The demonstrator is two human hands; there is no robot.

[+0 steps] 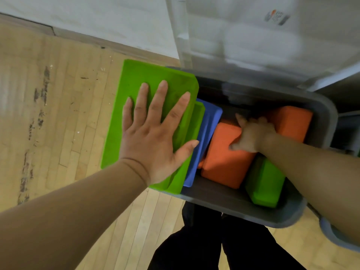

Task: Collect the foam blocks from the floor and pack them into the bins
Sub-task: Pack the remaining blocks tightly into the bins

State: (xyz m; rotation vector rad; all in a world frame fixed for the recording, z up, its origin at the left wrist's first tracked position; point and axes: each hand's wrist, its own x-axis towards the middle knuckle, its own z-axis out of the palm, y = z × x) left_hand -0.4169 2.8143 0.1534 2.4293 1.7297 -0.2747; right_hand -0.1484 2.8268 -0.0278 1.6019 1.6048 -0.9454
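Foam blocks point(266, 184) crowding grey bin point(253, 217); left hand point(153, 133), fingers spread flat, pressing green block point(140, 78) overhanging rim; right hand point(253, 133) reaching onto orange block point(224, 162), fingers blurred, grip unclear. Risk: green block tipping onto floor point(58, 114) if pressure eases.

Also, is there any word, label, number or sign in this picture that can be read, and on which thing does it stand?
Small label with an orange mark, on the white plastic surface behind the bin: too blurred to read.
On the foam blocks, the grey bin and the wooden floor: no text to be seen.
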